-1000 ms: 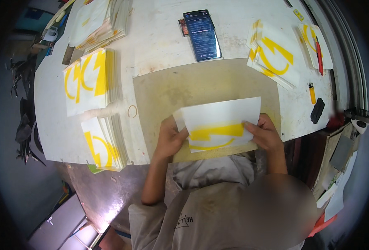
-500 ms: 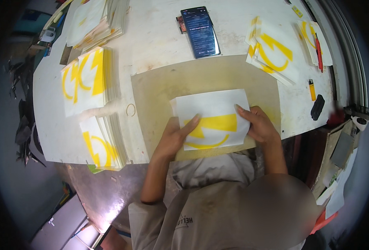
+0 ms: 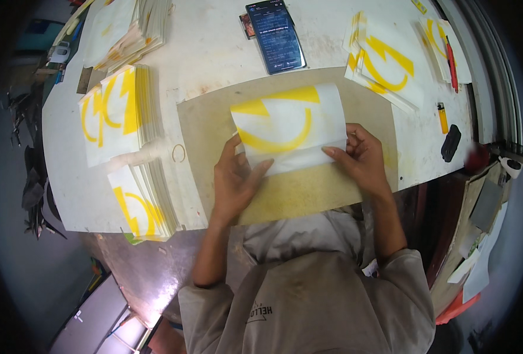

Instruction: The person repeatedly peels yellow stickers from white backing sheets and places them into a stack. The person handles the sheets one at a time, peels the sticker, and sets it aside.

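Observation:
A white sheet with yellow shapes printed on it [image 3: 288, 124] is held up over a brownish mat [image 3: 297, 194]. Its near edge looks bent or folded; whether it is a single layer I cannot tell. My left hand [image 3: 236, 180] grips the left near corner, thumb on top and fingers partly behind. At the right near corner my right hand [image 3: 364, 159] pinches the sheet the same way, its thumb lying on the near edge.
Stacks of similar white-and-yellow sheets [image 3: 117, 115] line the table's left side, with a loose pile [image 3: 385, 65] at far right. A phone [image 3: 276, 38] lies beyond the mat. Red pen [image 3: 452, 65], yellow lighter [image 3: 442, 118] and black object [image 3: 451, 143] sit near the right edge.
The sheet has moved away from my body, and more of its yellow print shows. Both hands have shifted to its near corners, with the thumbs along the near edge.

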Demonstrator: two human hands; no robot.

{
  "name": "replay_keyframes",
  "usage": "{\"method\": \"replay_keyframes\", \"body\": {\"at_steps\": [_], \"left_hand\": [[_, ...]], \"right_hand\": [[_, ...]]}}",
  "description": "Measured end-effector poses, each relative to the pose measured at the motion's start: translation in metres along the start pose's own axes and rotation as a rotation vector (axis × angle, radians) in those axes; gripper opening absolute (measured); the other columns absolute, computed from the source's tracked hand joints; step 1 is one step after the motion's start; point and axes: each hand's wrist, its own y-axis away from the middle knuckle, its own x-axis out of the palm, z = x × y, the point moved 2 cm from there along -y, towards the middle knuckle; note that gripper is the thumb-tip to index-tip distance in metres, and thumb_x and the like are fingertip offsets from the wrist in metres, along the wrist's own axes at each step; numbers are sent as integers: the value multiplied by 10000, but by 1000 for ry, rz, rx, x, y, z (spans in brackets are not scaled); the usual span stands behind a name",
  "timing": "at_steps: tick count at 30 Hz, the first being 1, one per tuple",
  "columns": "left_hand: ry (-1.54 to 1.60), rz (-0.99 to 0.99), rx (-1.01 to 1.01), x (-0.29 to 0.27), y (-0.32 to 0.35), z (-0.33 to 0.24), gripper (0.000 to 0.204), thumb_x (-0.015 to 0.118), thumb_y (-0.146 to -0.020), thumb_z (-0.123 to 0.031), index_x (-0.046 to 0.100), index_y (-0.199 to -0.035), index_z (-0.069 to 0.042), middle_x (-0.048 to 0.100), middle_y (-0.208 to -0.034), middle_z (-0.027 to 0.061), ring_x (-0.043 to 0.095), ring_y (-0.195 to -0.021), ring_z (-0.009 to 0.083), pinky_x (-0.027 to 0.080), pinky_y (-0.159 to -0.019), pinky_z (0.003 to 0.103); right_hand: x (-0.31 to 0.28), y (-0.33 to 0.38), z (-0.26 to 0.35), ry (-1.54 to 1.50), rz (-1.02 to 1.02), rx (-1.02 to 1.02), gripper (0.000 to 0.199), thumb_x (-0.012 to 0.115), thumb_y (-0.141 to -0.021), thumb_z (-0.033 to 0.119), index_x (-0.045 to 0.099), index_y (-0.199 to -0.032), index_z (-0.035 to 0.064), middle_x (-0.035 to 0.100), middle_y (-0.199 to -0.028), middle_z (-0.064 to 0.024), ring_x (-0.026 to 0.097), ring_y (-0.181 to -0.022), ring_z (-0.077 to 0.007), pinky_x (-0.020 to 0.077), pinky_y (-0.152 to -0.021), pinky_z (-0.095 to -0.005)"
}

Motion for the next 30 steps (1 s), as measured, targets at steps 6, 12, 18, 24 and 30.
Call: {"method": "replay_keyframes", "body": {"at_steps": [6, 12, 18, 24, 30], "left_hand": [[-970, -224, 1070, 31, 39, 5, 403, 720, -843, -31, 665, -1242, -44, 684, -1157, 184, 654, -1128, 331, 517, -919, 472], [-1107, -65, 867, 50, 24, 6, 380, 648, -814, 31, 710, -1186, -11, 685, -1261, 137, 639, -1201, 354, 507, -1006, 484], [-1067, -47, 842, 50, 28, 10, 411, 647, -770, 62, 719, -1168, -12, 694, -1245, 145, 638, -1209, 343, 523, -1011, 481], [-1089, 82, 704, 36, 49, 20, 437, 695, -854, -41, 655, -1288, -11, 621, -1375, 178, 571, -1315, 368, 466, -1085, 512], [-1147, 212, 558, 31, 59, 27, 605, 683, -941, -258, 501, -1459, -3, 455, -1543, 218, 427, -1444, 384, 335, -1170, 566]], "right_hand": [[5, -7, 8, 148, -72, 150, 406, 737, -895, -40, 577, -1267, -65, 735, -1077, -111, 687, -901, -106, 549, -793, -244], [15, 11, 25, 738, -325, -320, 387, 756, -858, -2, 625, -1220, -31, 704, -1019, -132, 678, -834, -214, 544, -715, -324], [32, 39, 6, 1082, -40, -649, 285, 754, -831, 46, 695, -1109, 37, 680, -1148, -108, 623, -1070, -309, 476, -882, -445], [17, 58, -19, 1237, 1, -661, 373, 775, -839, 176, 691, -1189, 77, 623, -1274, -101, 577, -1165, -286, 392, -989, -500], [34, 70, -23, 1298, -11, -559, 461, 768, -854, 316, 689, -1288, 185, 558, -1358, -105, 490, -1255, -309, 303, -1060, -547]]}}
